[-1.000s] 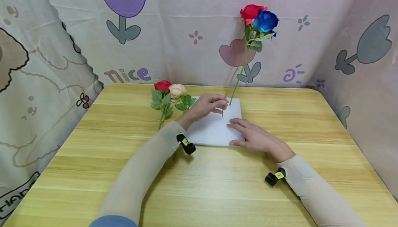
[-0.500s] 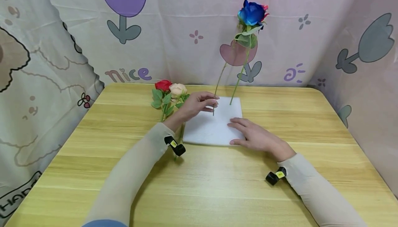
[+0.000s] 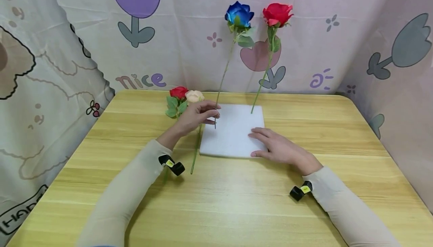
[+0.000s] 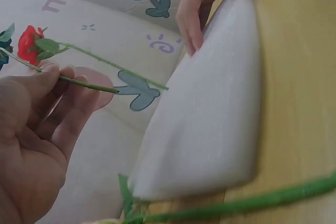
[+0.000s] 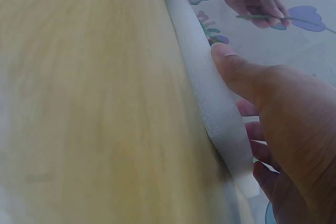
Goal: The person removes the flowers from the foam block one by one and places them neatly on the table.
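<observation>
My left hand (image 3: 196,118) pinches the stem of a blue rose (image 3: 239,15) between thumb and fingers. The rose is nearly upright, and the stem's lower tip (image 4: 107,88) hangs free above a white foam block (image 3: 230,140). A red rose (image 3: 278,14) stands in the block near its back right corner, leaning slightly right. On the block's right front part rests my right hand (image 3: 284,150), fingers spread over the top. Its thumb (image 5: 226,59) lies at the block's front edge in the right wrist view.
Left of the block, another red rose (image 3: 178,92) and a cream rose (image 3: 194,96) lie on the wooden table (image 3: 236,202), partly behind my left arm. A printed curtain (image 3: 189,32) hangs behind the table.
My left hand has moved left with the blue rose, which overlapped the standing red rose before and is now apart from it. The right hand has stayed on the block.
</observation>
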The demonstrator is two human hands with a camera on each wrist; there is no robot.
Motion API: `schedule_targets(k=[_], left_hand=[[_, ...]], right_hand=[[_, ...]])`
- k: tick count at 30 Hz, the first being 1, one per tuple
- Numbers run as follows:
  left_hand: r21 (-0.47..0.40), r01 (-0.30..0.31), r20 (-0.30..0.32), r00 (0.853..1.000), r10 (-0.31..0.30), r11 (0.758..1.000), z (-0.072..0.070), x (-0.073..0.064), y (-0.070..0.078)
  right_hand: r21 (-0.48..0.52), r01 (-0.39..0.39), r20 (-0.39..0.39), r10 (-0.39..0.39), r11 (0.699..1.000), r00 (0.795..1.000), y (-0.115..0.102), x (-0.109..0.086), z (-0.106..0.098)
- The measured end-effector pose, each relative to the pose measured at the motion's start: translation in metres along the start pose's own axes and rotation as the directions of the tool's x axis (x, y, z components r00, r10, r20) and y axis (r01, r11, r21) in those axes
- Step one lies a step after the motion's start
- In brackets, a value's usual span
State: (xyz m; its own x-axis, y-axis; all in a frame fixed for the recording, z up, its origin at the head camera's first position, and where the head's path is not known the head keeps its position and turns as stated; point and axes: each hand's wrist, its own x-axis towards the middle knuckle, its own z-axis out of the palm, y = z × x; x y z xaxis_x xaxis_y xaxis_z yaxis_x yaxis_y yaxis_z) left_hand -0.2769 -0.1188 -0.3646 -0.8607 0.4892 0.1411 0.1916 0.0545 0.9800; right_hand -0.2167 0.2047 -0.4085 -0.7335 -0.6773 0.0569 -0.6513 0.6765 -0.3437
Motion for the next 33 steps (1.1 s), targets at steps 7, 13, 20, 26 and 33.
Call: schedule_targets(k=[7,13,20,26,33], left_hand=[[0.063,-0.042,-0.006,0.999,0.042,0.997,-0.017,-0.017,0.002],[0.079,-0.044,-0.042,0.998,0.048,0.996,-0.025,-0.032,0.006],[0.121,-0.023,-0.112,0.993,0.037,0.992,-0.037,-0.049,0.009],[0.197,-0.004,-0.139,0.990,0.032,0.980,-0.047,-0.063,0.012],[0.275,0.063,-0.152,0.988,-0.021,0.959,-0.054,-0.081,0.014]], right_hand=[[0.006,-0.003,-0.001,0.003,1.000,1.000,0.000,-0.001,-0.001],[-0.001,0.001,-0.007,-0.001,1.000,1.000,0.001,-0.001,0.000],[-0.003,0.007,-0.012,-0.007,1.000,1.000,0.001,0.000,0.000],[0.003,-0.003,-0.001,0.003,1.000,1.000,0.001,0.000,0.000],[-0.001,0.000,-0.001,0.000,1.000,1.000,0.002,0.000,0.001]])
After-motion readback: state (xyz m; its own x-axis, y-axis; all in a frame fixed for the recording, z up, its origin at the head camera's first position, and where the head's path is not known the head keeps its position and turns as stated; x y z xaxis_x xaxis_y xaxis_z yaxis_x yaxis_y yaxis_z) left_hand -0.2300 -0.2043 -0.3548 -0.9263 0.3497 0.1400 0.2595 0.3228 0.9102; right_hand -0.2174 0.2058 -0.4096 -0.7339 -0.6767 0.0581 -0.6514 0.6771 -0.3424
